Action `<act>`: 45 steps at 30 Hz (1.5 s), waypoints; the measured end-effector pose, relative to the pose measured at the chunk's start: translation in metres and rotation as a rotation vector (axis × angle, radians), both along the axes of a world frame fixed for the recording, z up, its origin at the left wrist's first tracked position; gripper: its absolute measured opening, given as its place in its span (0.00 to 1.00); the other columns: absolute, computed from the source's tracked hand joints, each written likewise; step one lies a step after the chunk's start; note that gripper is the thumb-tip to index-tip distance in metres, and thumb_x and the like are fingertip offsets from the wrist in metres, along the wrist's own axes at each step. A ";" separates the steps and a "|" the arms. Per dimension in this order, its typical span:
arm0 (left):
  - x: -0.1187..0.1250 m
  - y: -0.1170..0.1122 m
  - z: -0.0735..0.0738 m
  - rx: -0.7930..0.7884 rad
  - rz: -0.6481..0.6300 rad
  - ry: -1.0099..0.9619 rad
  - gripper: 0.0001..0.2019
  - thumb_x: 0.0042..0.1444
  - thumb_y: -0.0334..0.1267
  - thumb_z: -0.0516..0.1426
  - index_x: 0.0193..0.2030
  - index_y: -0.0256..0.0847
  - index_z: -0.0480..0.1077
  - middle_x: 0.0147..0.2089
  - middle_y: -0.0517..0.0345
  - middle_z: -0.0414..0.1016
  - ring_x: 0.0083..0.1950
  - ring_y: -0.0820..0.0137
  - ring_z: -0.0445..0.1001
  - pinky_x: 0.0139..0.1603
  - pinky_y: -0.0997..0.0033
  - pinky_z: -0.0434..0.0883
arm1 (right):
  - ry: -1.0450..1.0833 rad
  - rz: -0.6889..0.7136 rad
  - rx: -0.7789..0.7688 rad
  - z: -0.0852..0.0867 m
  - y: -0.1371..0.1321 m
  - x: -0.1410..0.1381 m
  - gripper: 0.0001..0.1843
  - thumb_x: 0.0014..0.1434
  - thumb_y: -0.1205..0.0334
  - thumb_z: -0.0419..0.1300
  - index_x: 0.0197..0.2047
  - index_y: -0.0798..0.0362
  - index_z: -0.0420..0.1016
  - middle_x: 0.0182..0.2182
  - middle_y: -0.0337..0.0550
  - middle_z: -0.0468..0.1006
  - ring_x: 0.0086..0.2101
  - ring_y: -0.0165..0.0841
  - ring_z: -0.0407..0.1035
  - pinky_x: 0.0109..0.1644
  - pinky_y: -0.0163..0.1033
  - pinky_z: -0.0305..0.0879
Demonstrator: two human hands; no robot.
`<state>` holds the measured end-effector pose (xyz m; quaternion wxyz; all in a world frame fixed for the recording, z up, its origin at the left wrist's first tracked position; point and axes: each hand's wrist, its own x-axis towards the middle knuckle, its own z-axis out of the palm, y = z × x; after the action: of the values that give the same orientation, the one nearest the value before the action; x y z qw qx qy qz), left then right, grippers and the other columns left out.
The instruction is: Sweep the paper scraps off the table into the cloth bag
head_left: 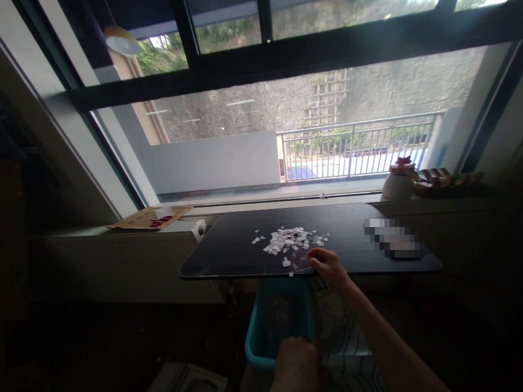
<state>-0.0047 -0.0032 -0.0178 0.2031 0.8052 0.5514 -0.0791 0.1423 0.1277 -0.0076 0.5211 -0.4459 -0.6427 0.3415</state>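
Note:
A heap of small torn white paper scraps (291,239) lies on the dark tabletop (229,239), with a few loose bits near its front edge. My right hand (329,264) is closed in a pinch at that edge. From its fingertips a thin, see-through pinkish piece (299,260) reaches toward the scraps; its exact kind is unclear. Just below the table stands a teal plastic bin (252,332), its inside dim. At the bin's near rim, my left hand (297,351) is closed, apparently gripping it, though the fingers are mostly hidden.
A blurred-out object (392,238) lies at the tabletop's right end. On the left ledge, red-handled scissors (161,221) rest on brown paper (134,219) beside a white radiator (183,226). A white jar (397,185) stands on the right sill, before a large window.

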 end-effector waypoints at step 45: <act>0.000 0.000 -0.001 0.026 -0.002 -0.009 0.17 0.47 0.39 0.57 0.45 0.39 0.74 0.42 0.43 0.76 0.42 0.51 0.74 0.41 0.58 0.70 | -0.051 -0.170 -0.008 0.000 0.001 0.004 0.15 0.52 0.55 0.58 0.36 0.57 0.78 0.31 0.47 0.80 0.32 0.38 0.73 0.38 0.40 0.67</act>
<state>-0.0045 -0.0034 -0.0191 0.1953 0.8087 0.5507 -0.0685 0.1465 0.1286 -0.0074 0.5298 -0.5096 -0.6141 0.2871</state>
